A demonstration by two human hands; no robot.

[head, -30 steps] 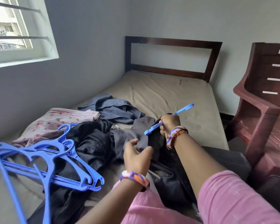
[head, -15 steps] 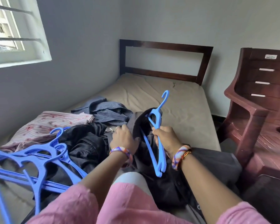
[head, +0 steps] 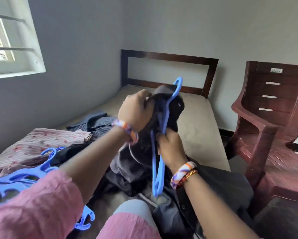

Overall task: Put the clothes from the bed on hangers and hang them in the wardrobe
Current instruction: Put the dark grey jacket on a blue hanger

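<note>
Left hand [head: 136,112] raised at the middle, fingers curled tight round a bunched fold of the dark garment [head: 169,107], gripping its soft matte cloth near the top

Right hand [head: 170,149] just below, at 5 o'clock from the left one, fist closed round the thin moulded bar of a blue plastic hanger [head: 159,163]; hanger tilted nearly on end, hook at 12 o'clock poking out above the cloth, notched shoulder tip hanging down at 6 o'clock

Dark garment draped over the hanger's upper part, lower folds slumping in a crumpled grey-black heap onto the bed [head: 196,131] and the lap beneath

Woven bracelets [head: 127,130] in orange, white and purple on both wrists; loose crinkled pink sleeves

At 9 o'clock from the hands, a folded pink striped garment [head: 41,144] with small floral marks, lying flat on the bed; beyond it, toward 10 o'clock, a rumpled blue pinstriped shirt [head: 96,121]

At 8 o'clock, a pile of spare blue hangers [head: 24,178], smooth and glossy, hooks curving upward, partly hidden by the left sleeve

Bed covered in a plain beige sheet, lightly creased; dark wooden headboard [head: 169,56], an open rectangular frame, at 12 o'clock

At 3 o'clock, a maroon plastic chair [head: 274,109] with slotted back, ribbed seat and a small white label near its top edge, lettering too blurred to read
</note>
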